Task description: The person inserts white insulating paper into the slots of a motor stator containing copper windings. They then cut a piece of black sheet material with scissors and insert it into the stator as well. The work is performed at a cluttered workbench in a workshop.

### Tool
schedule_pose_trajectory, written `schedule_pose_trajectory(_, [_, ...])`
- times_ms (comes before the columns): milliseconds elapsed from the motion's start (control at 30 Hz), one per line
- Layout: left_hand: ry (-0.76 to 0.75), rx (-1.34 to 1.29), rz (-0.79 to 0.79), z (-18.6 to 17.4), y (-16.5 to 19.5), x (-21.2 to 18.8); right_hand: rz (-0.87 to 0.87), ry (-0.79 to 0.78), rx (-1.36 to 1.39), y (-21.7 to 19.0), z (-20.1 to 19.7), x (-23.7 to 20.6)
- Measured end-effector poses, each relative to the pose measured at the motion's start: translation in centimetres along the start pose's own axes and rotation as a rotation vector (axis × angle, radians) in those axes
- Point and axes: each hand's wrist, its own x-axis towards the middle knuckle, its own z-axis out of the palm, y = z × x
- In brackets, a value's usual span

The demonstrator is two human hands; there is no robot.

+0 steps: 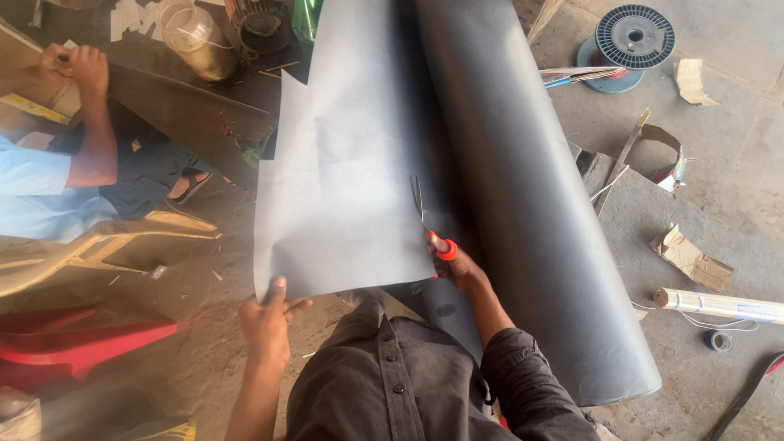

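A large dark grey sheet [343, 155] unrolls from a thick grey roll [531, 204] that lies on the floor. My left hand [268, 314] pinches the sheet's near left corner, thumb on top. My right hand [459, 263] grips orange-handled scissors [433, 229], whose blades point away from me and sit in the sheet beside the roll.
Another person in a light blue shirt [33, 184] sits at the left, hands [73, 65] busy at a bench. A red plastic chair [73, 339] is near left. A wire spool [633, 37], cardboard scraps [690, 257] and a wrapped tube [719, 304] lie on the concrete at right.
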Motion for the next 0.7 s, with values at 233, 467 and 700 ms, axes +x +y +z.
schedule_pose_trajectory(233, [0.008, -0.02, -0.014, -0.5, -0.6, 0.6, -0.006, 0.003, 0.109, 1.0, -0.4, 0.9])
schedule_pose_trajectory(467, [0.013, -0.025, -0.035, -1.0, -0.4, 0.9, 0.026, -0.013, 0.153, 0.8, 0.5, 1.0])
schedule_pose_trajectory(700, [0.002, -0.011, -0.061, -0.9, -0.7, 1.2, 0.015, 0.001, 0.161, 0.3, 0.0, 2.1])
